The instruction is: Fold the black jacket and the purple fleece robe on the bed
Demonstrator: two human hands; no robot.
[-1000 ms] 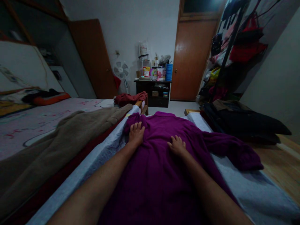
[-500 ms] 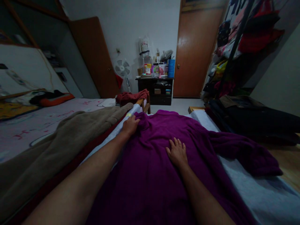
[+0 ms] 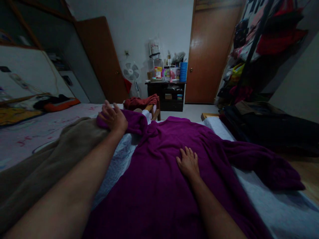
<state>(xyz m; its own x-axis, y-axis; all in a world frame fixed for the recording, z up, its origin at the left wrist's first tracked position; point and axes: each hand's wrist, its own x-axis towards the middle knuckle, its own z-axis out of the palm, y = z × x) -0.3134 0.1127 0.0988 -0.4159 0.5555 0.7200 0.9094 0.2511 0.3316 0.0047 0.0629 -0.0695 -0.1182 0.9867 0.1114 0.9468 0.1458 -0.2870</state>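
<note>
A purple long-sleeved garment [image 3: 159, 172] lies spread out with its collar at the far end. My right hand [image 3: 188, 162] rests flat on its upper middle, fingers apart. Out to the left, my left hand [image 3: 114, 118] is at the cuff end of the garment's left sleeve [image 3: 136, 121], fingers stretched out; part of the cuff is hidden behind it. That sleeve reaches across to a grey-brown fleece cloth [image 3: 74, 146]. The right sleeve [image 3: 264, 159] extends to the right over a pale patterned sheet [image 3: 254, 192].
A stack of dark folded clothes [image 3: 271, 122] sits at right. Reddish cloth [image 3: 141, 101] lies by a wooden frame [image 3: 156, 113] ahead. Further back are a fan [image 3: 132, 71], a black cabinet [image 3: 165, 99] and a brown door [image 3: 211, 56]. A pink bed [image 3: 59, 121] is at left.
My left hand has moved left from the garment's shoulder, and the left sleeve now stretches outward over the fleece cloth. My right hand has stayed in place.
</note>
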